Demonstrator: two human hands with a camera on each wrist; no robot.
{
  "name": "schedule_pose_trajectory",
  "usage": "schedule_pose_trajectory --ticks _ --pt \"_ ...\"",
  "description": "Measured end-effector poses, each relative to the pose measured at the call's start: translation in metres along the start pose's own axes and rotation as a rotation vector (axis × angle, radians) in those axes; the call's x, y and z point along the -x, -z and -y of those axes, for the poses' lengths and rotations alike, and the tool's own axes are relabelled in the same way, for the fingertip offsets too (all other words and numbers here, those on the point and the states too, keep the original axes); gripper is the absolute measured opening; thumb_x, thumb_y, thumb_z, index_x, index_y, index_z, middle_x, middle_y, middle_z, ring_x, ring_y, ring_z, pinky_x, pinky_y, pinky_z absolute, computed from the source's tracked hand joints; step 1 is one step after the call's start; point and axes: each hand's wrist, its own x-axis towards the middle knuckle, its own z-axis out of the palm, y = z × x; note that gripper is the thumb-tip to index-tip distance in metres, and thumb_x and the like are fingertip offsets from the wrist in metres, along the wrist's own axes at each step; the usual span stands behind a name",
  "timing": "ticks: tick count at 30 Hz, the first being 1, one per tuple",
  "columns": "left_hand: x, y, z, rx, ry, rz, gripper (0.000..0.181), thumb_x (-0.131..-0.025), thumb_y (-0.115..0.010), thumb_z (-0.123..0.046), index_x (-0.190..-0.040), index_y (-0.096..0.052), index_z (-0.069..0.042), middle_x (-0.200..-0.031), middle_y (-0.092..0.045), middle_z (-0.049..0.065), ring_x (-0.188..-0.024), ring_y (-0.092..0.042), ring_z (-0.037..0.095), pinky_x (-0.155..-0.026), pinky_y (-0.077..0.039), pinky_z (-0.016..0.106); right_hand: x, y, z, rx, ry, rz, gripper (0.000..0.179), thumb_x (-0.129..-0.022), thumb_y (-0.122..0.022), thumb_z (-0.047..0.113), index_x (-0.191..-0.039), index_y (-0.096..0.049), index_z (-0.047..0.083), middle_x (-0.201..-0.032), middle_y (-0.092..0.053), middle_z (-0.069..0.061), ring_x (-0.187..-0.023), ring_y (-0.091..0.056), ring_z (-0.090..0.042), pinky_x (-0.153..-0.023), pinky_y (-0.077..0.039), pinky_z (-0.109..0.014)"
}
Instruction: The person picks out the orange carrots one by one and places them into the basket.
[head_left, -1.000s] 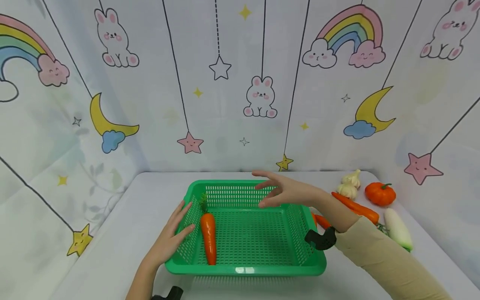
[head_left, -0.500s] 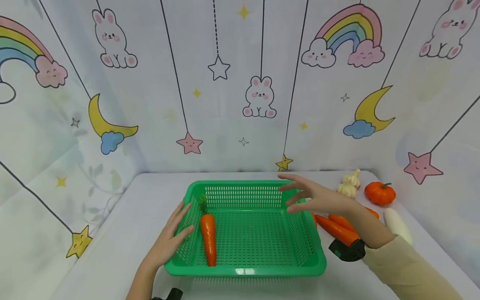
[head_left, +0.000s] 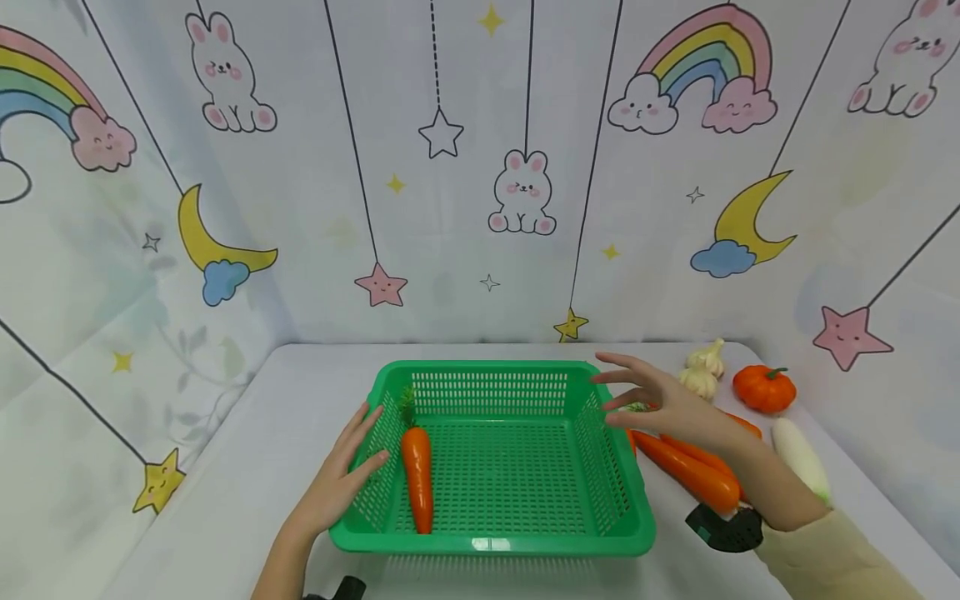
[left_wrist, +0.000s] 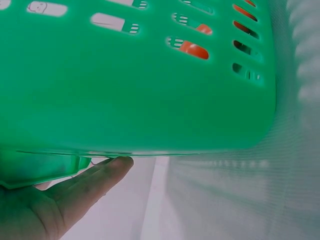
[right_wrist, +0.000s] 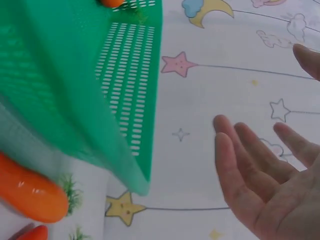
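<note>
Lying in grn bskt (head_left: 420, 543), carrot (head_left: 418, 479) just right of L hand (head_left: 343, 475), spread wide; R hand (head_left: 666, 407), also wide, opp. side

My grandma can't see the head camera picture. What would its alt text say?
A green slotted plastic basket holds one long orange carrot; a person's left hand is at the basket's left side. The right hand hovers opposite, near more orange carrots, white garlic bulbs, a round orange pumpkin and a long white vegetable.
</note>
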Motion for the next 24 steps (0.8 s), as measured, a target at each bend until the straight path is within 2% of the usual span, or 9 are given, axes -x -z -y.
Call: schedule_pose_trajectory --ticks 7,11,15,18,24 --pt "-0.001 0.0 -0.001 0.01 0.005 0.001 0.058 -0.094 -0.052 -0.025 -0.145 -0.026 -0.018 -0.152 -0.008 0.012 -0.135 -0.007 0.041 -0.093 -0.014 0.073 0.009 0.0 -0.013 0.017 -0.048 -0.143 0.061 -0.089 -0.061 0.02 -0.142 -0.031 0.017 -0.134 -0.043 -0.018 -0.111 -0.047 -0.041 -0.077 -0.051 -0.031" --pt "-0.002 0.0 0.0 0.007 -0.001 -0.001 0.058 -0.093 -0.052 -0.023 -0.145 -0.027 -0.017 -0.152 -0.008 0.013 -0.135 -0.008 0.041 -0.092 -0.015 0.073 0.014 0.003 -0.023 0.036 -0.059 -0.186 0.058 -0.091 -0.058 0.022 -0.142 -0.031 0.014 -0.133 -0.043 -0.02 -0.117 -0.043 -0.043 -0.077 -0.051 -0.031" --pt "-0.002 -0.001 0.0 -0.001 -0.01 -0.003 0.057 -0.094 -0.051 -0.024 -0.145 -0.027 -0.017 -0.152 -0.009 0.012 -0.135 -0.008 0.041 -0.092 -0.014 0.073 0.018 0.008 -0.036 0.048 -0.057 -0.21 0.056 -0.092 -0.056 0.021 -0.141 -0.031 0.014 -0.133 -0.044 -0.02 -0.116 -0.045 -0.042 -0.074 -0.052 -0.033" --pt "-0.002 -0.001 0.001 0.002 -0.011 0.0 0.057 -0.094 -0.05 -0.026 -0.145 -0.026 -0.017 -0.152 -0.008 0.011 -0.135 -0.006 0.04 -0.093 -0.013 0.073 0.021 0.011 -0.044 0.065 -0.042 -0.215 0.056 -0.092 -0.056 0.019 -0.141 -0.031 0.012 -0.133 -0.043 -0.022 -0.109 -0.051 -0.034 -0.07 -0.053 -0.033" --pt "-0.001 -0.001 0.002 0.006 -0.006 -0.002 0.057 -0.095 -0.05 -0.027 -0.145 -0.026 -0.015 -0.152 -0.008 0.011 -0.135 -0.006 0.04 -0.093 -0.013 0.073 0.024 0.012 -0.06 0.06 -0.024 -0.212 0.058 -0.09 -0.059 0.015 -0.14 -0.031 0.006 -0.132 -0.043 -0.026 -0.095 -0.059 -0.011 -0.075 -0.052 -0.031"
